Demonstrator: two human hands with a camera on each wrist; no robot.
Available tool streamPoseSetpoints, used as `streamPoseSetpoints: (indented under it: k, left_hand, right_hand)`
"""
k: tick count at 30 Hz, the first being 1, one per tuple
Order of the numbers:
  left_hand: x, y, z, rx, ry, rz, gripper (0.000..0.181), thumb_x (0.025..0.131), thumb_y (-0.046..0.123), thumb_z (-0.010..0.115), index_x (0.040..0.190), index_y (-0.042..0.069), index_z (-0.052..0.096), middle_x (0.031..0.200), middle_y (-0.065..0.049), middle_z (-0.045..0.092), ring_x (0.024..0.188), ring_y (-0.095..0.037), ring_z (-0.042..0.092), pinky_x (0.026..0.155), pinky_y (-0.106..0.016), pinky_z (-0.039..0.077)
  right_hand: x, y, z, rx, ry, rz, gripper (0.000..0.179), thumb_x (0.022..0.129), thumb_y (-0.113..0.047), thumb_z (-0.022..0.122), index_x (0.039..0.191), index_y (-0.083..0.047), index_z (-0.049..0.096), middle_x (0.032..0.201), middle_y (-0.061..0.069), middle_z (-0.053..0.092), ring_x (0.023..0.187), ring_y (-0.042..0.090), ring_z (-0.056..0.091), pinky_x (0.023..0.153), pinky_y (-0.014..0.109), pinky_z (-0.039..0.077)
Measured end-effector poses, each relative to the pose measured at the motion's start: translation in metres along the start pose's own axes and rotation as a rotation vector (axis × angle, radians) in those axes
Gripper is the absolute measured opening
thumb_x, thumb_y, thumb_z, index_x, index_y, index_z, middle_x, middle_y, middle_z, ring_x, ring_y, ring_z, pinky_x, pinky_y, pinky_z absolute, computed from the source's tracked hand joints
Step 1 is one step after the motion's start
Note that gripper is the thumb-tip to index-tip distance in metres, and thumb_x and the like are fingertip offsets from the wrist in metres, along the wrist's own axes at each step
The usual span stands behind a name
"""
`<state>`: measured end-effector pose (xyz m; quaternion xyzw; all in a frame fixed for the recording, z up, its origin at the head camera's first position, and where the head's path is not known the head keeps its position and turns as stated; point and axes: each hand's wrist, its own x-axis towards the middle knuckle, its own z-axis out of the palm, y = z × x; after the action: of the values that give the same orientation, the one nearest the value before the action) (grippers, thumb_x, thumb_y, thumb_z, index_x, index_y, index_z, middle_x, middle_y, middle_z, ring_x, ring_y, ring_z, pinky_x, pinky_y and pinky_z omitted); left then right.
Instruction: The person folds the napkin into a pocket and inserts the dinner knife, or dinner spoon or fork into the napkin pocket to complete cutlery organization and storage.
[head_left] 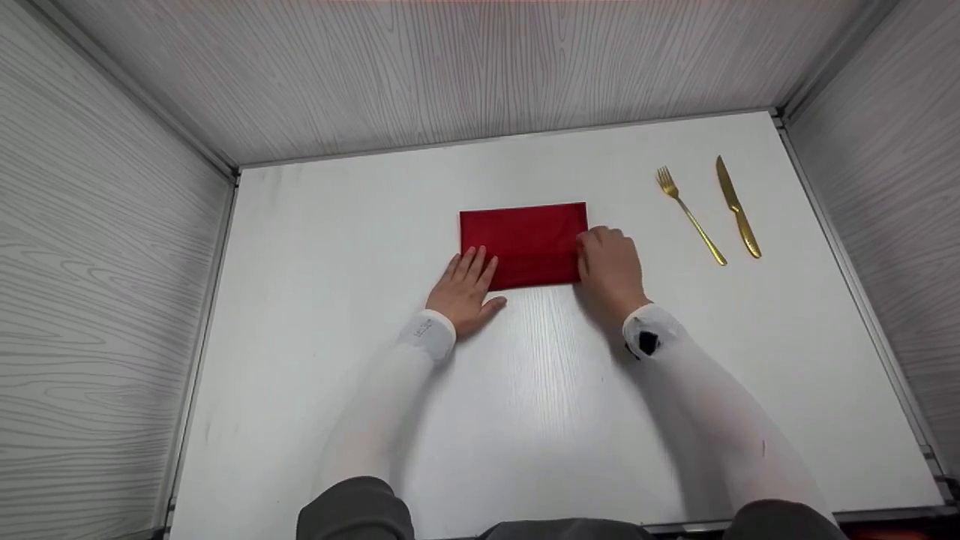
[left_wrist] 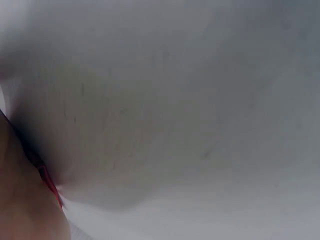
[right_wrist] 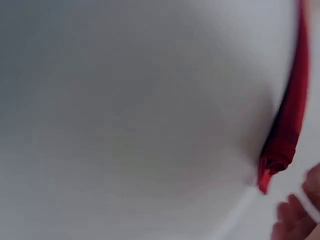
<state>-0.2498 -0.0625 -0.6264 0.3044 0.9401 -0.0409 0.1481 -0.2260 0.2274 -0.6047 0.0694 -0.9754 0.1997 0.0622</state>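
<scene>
The red cloth (head_left: 529,236), lying towards the worktop's (head_left: 337,225) far edge, partly under the spread left hand (head_left: 465,296), is risking slipping askew if the right hand (head_left: 613,270), whose hold is unclear, is tugging unevenly.

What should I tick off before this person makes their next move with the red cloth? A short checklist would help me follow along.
1. Red cloth lies folded on the white table: ok.
2. Left hand rests on the cloth's near left corner: ok.
3. Right hand has a firm grip: cannot tell; it is at the cloth's right edge.
4. Fork and knife lie apart from the cloth: ok.
5. Cloth's underside is smooth: cannot tell, hidden.
</scene>
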Motion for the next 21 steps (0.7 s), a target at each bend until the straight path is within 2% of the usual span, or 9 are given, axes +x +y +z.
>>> streamPoseSetpoints:
  k: [2,3,4,6,8,12,16,21]
  left_hand:
    - [0.001,0.001,0.0,0.017,-0.014,-0.009,0.082,0.108,0.068,0.016,0.169,0.019,-0.01,0.178,-0.007,-0.014,0.165,-0.026,-0.014,0.134,-0.043,-0.008]
    - [0.001,0.001,-0.001,0.024,-0.018,-0.013,0.081,0.109,0.066,0.016,0.17,0.019,-0.01,0.178,-0.007,-0.014,0.165,-0.026,-0.014,0.134,-0.043,-0.007]
    - [0.001,0.002,-0.001,0.03,-0.025,-0.016,0.079,0.11,0.065,0.016,0.17,0.019,-0.01,0.178,-0.006,-0.015,0.165,-0.027,-0.014,0.134,-0.044,-0.007]
    - [0.002,0.004,-0.002,0.028,-0.029,-0.014,0.077,0.111,0.061,0.018,0.17,0.019,-0.008,0.178,-0.007,-0.014,0.165,-0.027,-0.013,0.134,-0.044,-0.006]
    - [0.002,0.004,-0.002,0.013,-0.031,-0.008,0.075,0.112,0.058,0.019,0.17,0.019,-0.007,0.178,-0.007,-0.013,0.165,-0.028,-0.013,0.134,-0.045,-0.005]
    - [0.002,0.004,-0.002,-0.021,-0.034,-0.017,0.075,0.111,0.06,0.019,0.17,0.02,-0.007,0.178,-0.005,-0.014,0.164,-0.028,-0.017,0.134,-0.046,-0.007]
    - [0.002,0.004,-0.002,-0.044,-0.037,-0.042,0.078,0.11,0.065,0.017,0.17,0.023,-0.01,0.177,-0.002,-0.017,0.163,-0.027,-0.02,0.133,-0.047,-0.009]
    - [0.002,0.004,0.0,-0.059,-0.038,-0.049,0.08,0.108,0.068,0.016,0.169,0.023,-0.011,0.177,-0.002,-0.019,0.163,-0.027,-0.022,0.133,-0.049,-0.009]
  right_hand:
    - [-0.004,-0.01,0.003,-0.188,-0.077,-0.204,0.04,0.108,-0.021,0.053,0.144,-0.005,0.06,0.149,0.018,0.057,0.143,0.039,0.047,0.12,0.055,0.039]
    - [-0.006,-0.015,0.005,-0.231,-0.135,-0.291,0.046,0.109,-0.024,0.051,0.152,-0.007,0.055,0.159,0.016,0.05,0.152,0.038,0.039,0.126,0.055,0.031]
    - [-0.008,-0.019,0.007,-0.255,-0.198,-0.358,0.053,0.109,-0.027,0.049,0.159,-0.009,0.047,0.168,0.015,0.04,0.159,0.037,0.028,0.131,0.055,0.022]
    - [-0.01,-0.024,0.013,-0.277,-0.31,-0.425,0.062,0.111,-0.034,0.042,0.168,-0.012,0.029,0.177,0.011,0.02,0.165,0.035,0.009,0.134,0.053,0.006]
    - [-0.011,-0.027,0.02,-0.261,-0.373,-0.427,0.066,0.112,-0.04,0.038,0.17,-0.015,0.02,0.178,0.007,0.012,0.166,0.032,0.003,0.134,0.051,0.001]
    - [-0.012,-0.024,0.028,-0.23,-0.428,-0.39,0.073,0.11,-0.053,0.033,0.171,-0.018,0.013,0.179,0.005,0.007,0.166,0.03,0.001,0.134,0.05,0.001]
    - [-0.012,-0.018,0.032,-0.227,-0.447,-0.386,0.079,0.109,-0.063,0.027,0.171,-0.019,0.007,0.18,0.003,0.001,0.166,0.029,-0.002,0.134,0.05,0.0]
    - [-0.013,-0.011,0.03,-0.216,-0.434,-0.349,0.083,0.108,-0.067,0.026,0.171,-0.017,0.007,0.179,0.006,0.0,0.166,0.03,-0.003,0.134,0.051,-0.002]
